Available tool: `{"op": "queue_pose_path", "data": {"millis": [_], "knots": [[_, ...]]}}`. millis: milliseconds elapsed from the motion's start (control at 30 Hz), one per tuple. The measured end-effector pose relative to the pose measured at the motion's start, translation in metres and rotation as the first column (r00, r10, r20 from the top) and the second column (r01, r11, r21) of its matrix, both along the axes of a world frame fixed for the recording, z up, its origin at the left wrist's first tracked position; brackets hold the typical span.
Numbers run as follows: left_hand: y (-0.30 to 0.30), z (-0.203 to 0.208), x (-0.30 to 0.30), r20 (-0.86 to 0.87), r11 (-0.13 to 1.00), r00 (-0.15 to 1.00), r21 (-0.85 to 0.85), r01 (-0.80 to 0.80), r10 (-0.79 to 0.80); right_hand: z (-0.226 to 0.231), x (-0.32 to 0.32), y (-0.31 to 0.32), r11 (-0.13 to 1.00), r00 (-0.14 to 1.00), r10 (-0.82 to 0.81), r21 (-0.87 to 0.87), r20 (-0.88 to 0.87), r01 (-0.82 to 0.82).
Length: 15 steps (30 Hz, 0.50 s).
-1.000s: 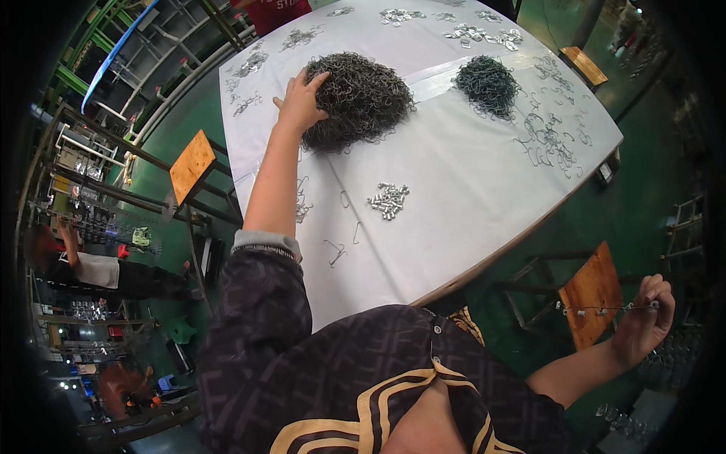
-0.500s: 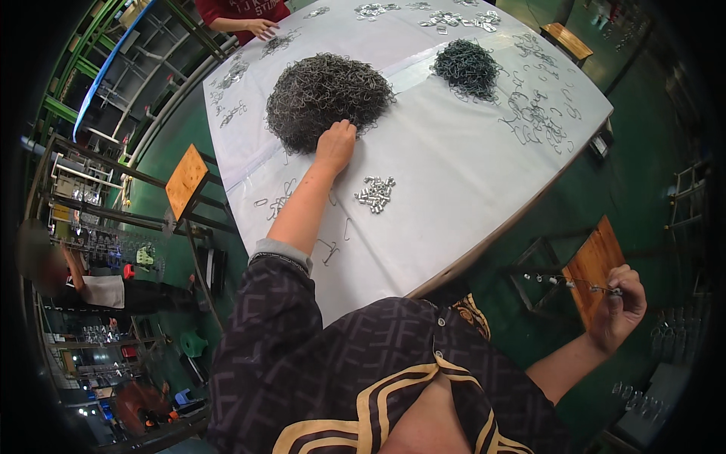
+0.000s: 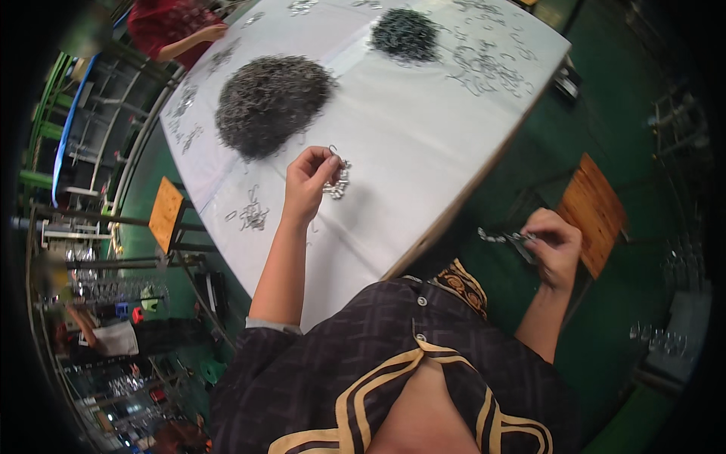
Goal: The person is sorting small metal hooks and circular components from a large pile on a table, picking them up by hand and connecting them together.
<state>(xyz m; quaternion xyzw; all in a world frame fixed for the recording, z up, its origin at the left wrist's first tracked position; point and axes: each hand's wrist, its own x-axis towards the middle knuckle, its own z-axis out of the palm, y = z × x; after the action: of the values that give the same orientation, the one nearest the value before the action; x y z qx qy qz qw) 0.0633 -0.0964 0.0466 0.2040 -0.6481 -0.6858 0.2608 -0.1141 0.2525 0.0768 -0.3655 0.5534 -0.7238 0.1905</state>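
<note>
My left hand (image 3: 306, 181) is closed, pinching a small metal wire hook (image 3: 333, 149) whose curved end sticks up past the fingertips. It hovers over the near part of the white-covered table (image 3: 423, 144). Just beyond the thumb lies a small heap of silver metal pieces (image 3: 337, 191), partly hidden by the hand. Off the table's right edge, my right hand (image 3: 558, 246) is closed on a short string of small metal pieces (image 3: 495, 237), which stretches out to the left; blur hides its details. A big mound of dark wire hooks (image 3: 272, 102) sits beyond my left hand.
A smaller dark mound (image 3: 404, 35) stands at the far side, with scattered wire hooks (image 3: 488, 64) right of it. Loose hooks (image 3: 249, 216) lie near left. Wooden stools (image 3: 594, 216) flank the table. A person in a red shirt (image 3: 170, 30) is at the far left.
My left hand has come away from the big mound toward me with a hook in its fingers. My right hand has moved up and left with its string. The view has shifted.
</note>
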Motion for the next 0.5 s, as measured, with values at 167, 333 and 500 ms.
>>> {"op": "queue_pose_path", "data": {"millis": [167, 333, 500], "knots": [[0.110, 0.052, -0.026, -0.078, 0.919, 0.924, 0.101, 0.381, -0.374, -0.021, 0.005, -0.006, 0.995, 0.987, 0.071, -0.079, 0.141, -0.060], [0.152, 0.060, -0.042, -0.035, 0.803, 0.815, -0.196, 0.562, -0.579, -0.022, 0.015, -0.014, 0.977, 0.957, 0.175, -0.160, 0.233, -0.140], [0.164, 0.064, -0.043, 0.022, 0.801, 0.812, -0.154, 0.579, -0.583, -0.027, 0.019, -0.017, 0.959, 0.930, 0.265, -0.168, 0.255, -0.227]]}}
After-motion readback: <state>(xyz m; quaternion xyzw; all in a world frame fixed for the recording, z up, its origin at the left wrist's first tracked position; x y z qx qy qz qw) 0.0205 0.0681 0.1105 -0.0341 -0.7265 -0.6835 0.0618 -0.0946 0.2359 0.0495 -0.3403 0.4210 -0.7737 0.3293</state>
